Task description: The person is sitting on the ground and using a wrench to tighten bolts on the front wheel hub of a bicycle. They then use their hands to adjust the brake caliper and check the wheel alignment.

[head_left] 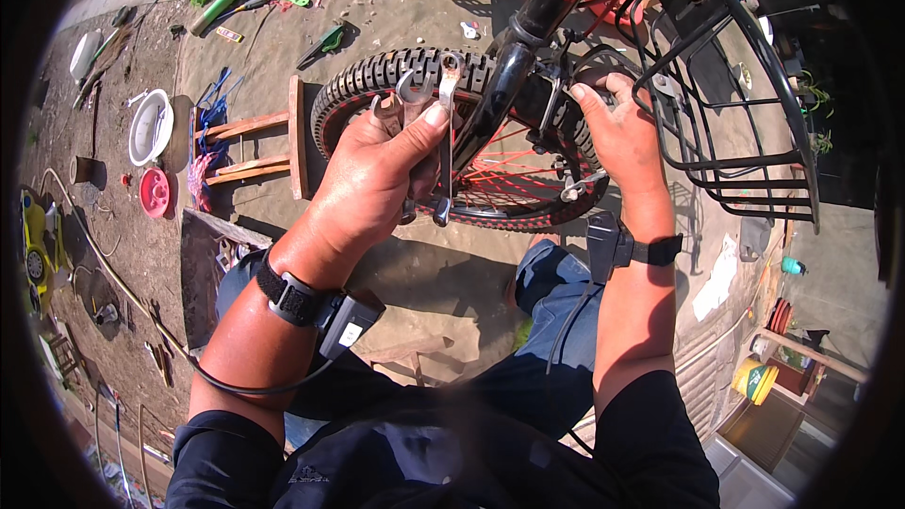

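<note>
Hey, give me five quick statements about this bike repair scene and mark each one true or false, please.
1. The left hand holds several wrenches. True.
2. The right hand is on the knee. False; the right hand is beside the bicycle's front tyre.
3. Both wrists wear black straps. True.
4. The wooden frame is right of the wheel. False; it is left.
5. A white basin is near a smaller pink basin. True.

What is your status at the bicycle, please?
Left hand gripping wrenches. Right hand beside bicycle's front wheel. Black wire basket close alongside right hand.
</note>
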`<state>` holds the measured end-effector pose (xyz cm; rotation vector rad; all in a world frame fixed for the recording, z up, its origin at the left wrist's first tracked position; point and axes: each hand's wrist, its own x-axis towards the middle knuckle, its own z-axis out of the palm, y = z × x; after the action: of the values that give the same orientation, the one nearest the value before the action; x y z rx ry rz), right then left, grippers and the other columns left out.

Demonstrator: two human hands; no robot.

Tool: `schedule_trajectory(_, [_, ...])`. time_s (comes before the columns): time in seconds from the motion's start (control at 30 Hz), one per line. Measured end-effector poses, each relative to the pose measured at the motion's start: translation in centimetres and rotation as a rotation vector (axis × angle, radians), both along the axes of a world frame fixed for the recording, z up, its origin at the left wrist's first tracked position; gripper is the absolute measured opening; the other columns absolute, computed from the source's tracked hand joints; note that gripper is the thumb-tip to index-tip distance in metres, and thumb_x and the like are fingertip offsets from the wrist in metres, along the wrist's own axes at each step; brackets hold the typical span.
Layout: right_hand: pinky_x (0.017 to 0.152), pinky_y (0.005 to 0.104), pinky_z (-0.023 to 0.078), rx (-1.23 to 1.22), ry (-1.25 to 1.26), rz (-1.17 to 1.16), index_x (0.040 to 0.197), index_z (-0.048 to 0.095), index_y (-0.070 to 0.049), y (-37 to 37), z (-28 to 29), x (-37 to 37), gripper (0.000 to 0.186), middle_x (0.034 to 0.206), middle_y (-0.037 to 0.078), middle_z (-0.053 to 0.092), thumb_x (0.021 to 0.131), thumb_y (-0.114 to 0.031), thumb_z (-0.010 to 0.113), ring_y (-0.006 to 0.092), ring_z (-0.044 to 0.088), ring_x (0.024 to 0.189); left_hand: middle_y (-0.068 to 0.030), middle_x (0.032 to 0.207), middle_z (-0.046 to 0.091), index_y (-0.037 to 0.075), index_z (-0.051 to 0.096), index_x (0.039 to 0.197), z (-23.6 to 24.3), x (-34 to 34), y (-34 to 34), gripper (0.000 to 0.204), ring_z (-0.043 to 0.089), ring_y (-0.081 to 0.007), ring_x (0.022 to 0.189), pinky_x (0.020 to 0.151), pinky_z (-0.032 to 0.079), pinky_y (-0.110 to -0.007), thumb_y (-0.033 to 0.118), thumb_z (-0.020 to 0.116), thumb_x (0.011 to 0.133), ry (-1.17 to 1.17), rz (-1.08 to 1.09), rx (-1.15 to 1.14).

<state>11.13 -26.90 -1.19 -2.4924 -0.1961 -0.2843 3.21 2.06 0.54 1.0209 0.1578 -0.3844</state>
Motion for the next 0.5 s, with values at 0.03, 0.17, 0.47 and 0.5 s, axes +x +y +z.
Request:
schedule_trajectory(0.03, [0.070,0.0413,0.053,0.015,-0.011,0.006,0.101,0.072,-0.005,-0.1,-0.2,0.0,0.038,0.089,0.018,0.072,0.088,-0.040,0.074,0.0315,0.070,0.081,0.0037,0.064,0.046,0.009,0.058,0.094,0.0,0.0,0.0,0.019,0.039,-0.0074,0.054,0.051,0.032,-0.025,0.025,0.059,0.103,0.001,-0.001,-0.001])
schedule_trajectory(0.17, [0.078,0.0425,0.053,-0.024,-0.043,-0.021,0.106,0.073,-0.004,-0.9,-0.8,0.2,0.044,0.096,0.020,0.072,0.088,-0.044,0.073,0.0313,0.070,0.089,0.0056,0.066,0.047,0.011,0.060,0.091,-0.1,0.0,-0.2,0.020,0.040,-0.0057,0.054,0.049,0.032,-0.023,0.028,0.061,0.102,-0.017,0.003,-0.013])
schedule_trajectory(0.47, [0.078,0.0428,0.053,-0.010,0.156,-0.095,0.107,0.073,-0.006,0.4,0.9,-0.3,0.041,0.097,0.018,0.073,0.090,-0.043,0.071,0.0331,0.070,0.090,0.0059,0.068,0.049,0.011,0.063,0.093,-0.1,-0.1,0.0,0.019,0.043,-0.0058,0.057,0.051,0.034,-0.024,0.029,0.062,0.102,-0.019,0.013,-0.018])
schedule_trajectory(0.5, [0.077,0.0430,0.053,0.014,0.157,-0.083,0.107,0.073,-0.006,0.4,0.9,-0.3,0.040,0.096,0.018,0.073,0.090,-0.042,0.072,0.0332,0.070,0.089,0.0058,0.068,0.049,0.011,0.063,0.093,0.0,-0.1,0.0,0.019,0.043,-0.0059,0.056,0.051,0.034,-0.024,0.029,0.062,0.102,-0.017,0.014,-0.024])
